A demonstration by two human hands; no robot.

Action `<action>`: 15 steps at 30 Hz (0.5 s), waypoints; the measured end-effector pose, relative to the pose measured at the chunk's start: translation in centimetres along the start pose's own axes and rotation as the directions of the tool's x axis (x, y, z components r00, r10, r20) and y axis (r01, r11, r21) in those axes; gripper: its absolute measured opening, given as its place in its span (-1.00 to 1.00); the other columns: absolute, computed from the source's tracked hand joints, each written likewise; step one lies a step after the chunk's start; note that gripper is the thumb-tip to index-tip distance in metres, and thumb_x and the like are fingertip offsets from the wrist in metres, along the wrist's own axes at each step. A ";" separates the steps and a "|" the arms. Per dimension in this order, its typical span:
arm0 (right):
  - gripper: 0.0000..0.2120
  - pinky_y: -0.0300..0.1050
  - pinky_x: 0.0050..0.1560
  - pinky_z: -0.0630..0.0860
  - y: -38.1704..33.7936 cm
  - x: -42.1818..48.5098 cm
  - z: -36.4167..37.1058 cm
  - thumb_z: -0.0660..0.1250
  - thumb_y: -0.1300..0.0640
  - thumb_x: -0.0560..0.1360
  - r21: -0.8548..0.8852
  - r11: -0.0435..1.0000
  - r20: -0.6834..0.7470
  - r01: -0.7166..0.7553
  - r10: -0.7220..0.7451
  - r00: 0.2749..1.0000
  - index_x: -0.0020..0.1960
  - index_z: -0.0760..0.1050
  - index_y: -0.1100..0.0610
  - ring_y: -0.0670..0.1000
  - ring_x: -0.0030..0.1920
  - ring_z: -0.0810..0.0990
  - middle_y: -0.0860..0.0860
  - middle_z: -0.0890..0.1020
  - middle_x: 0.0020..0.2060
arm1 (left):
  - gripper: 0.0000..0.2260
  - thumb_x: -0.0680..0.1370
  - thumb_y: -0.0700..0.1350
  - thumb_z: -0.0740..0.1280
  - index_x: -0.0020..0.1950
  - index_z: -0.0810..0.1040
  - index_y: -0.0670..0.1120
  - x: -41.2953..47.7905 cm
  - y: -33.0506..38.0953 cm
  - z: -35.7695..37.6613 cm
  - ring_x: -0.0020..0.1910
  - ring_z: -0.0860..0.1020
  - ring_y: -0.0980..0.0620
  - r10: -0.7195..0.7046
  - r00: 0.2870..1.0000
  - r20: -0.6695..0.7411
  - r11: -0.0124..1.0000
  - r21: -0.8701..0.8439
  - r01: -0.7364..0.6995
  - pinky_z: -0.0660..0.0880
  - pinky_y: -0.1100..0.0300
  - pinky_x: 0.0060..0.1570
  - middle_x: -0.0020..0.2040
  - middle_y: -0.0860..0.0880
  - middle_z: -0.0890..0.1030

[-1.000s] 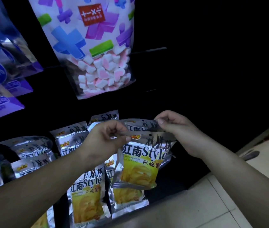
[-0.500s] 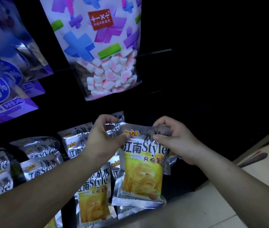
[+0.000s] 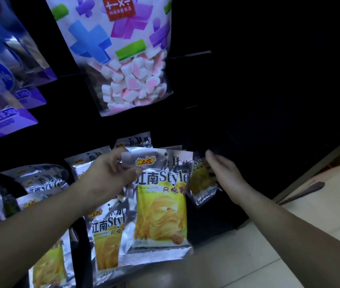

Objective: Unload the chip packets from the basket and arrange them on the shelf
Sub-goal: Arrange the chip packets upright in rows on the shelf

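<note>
My left hand [image 3: 111, 173] pinches the top left corner of a silver and yellow chip packet [image 3: 160, 206], which hangs upright in front of the dark shelf [image 3: 237, 121]. My right hand [image 3: 225, 173] is off that packet, just to its right, fingers fairly straight. It touches the edge of a second, tilted packet [image 3: 201, 183] behind the first. Several more of the same packets [image 3: 106, 238] hang in rows to the left and below. The basket is out of view.
A marshmallow bag [image 3: 123, 59] hangs above the packets, with purple bags [image 3: 3, 96] at the upper left. A bare metal peg [image 3: 190, 54] sticks out to the right of the marshmallow bag. Pale floor tiles [image 3: 269, 256] lie at the lower right.
My right hand let go of the front packet's top edge and moved right. The packet now hangs flat from my left hand alone, and the view has shifted closer.
</note>
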State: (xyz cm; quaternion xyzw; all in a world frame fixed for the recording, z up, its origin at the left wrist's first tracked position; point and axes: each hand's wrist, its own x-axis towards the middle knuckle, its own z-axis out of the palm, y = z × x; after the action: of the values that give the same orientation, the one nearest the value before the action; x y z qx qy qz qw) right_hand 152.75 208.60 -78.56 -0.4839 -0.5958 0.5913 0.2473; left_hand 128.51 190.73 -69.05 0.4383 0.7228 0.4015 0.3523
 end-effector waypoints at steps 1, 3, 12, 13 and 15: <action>-0.35 0.01 0.29 0.53 1.8 0.6 -0.1 0.29 -0.49 0.40 -0.053 0.997 0.000 -0.053 0.053 0.999 0.27 0.61 -0.07 -0.02 0.20 0.64 -0.09 0.70 0.14 | -0.88 0.57 -0.19 0.46 0.10 0.61 -0.11 -0.2 -0.2 -0.5 -0.37 0.61 0.05 -0.001 1.000 -0.018 0.999 0.032 0.001 0.52 0.22 -0.42 -0.29 -0.18 0.64; -0.54 -0.07 0.30 0.49 5.0 1.6 0.1 0.29 -0.28 0.56 -0.184 0.979 0.051 -0.083 0.094 0.994 0.32 0.58 -0.03 0.01 0.26 0.61 -0.04 0.66 0.24 | -0.86 0.56 -0.18 0.47 0.07 0.58 -0.16 -0.5 -0.9 -1.2 -0.39 0.59 0.08 -0.022 0.999 -0.047 0.997 0.079 0.026 0.53 0.25 -0.42 -0.26 -0.19 0.65; -0.29 0.13 0.60 -0.07 10.1 2.6 3.8 0.18 -0.37 0.55 -0.836 0.549 0.228 0.000 0.346 0.910 0.58 -0.10 -0.39 0.19 0.64 -0.20 0.03 -0.13 0.66 | -0.85 0.58 -0.18 0.45 0.09 0.54 -0.17 -1.3 -2.6 -1.4 -0.39 0.61 0.05 -0.093 0.995 -0.022 0.993 0.069 0.095 0.52 0.19 -0.41 -0.34 -0.04 0.66; -0.27 0.11 0.60 -0.02 10.3 2.5 3.6 0.20 -0.38 0.53 -0.825 0.565 0.217 -0.029 0.363 0.906 0.58 -0.09 -0.40 0.17 0.64 -0.17 0.04 -0.12 0.66 | -0.85 0.57 -0.19 0.45 0.07 0.53 -0.19 -1.4 -2.6 -1.4 -0.38 0.60 0.05 -0.106 0.994 -0.035 0.993 0.056 0.107 0.51 0.15 -0.40 -0.35 0.00 0.66; -0.32 0.05 0.58 0.10 9.8 1.5 3.1 0.22 -0.35 0.55 -0.791 0.610 0.218 -0.045 0.350 0.911 0.58 0.02 -0.38 0.13 0.65 -0.06 0.07 0.01 0.66 | -0.85 0.57 -0.19 0.46 0.05 0.53 -0.17 -1.4 -2.5 -1.5 -0.35 0.61 0.04 -0.127 0.991 -0.047 0.991 0.034 0.129 0.50 0.06 -0.34 -0.33 0.02 0.68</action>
State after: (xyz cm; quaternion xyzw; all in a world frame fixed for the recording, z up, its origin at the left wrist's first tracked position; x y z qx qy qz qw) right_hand 152.22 206.87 -88.77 -0.4924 -0.7663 0.3797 -0.1618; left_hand 126.84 188.29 -70.41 0.3883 0.7646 0.3743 0.3529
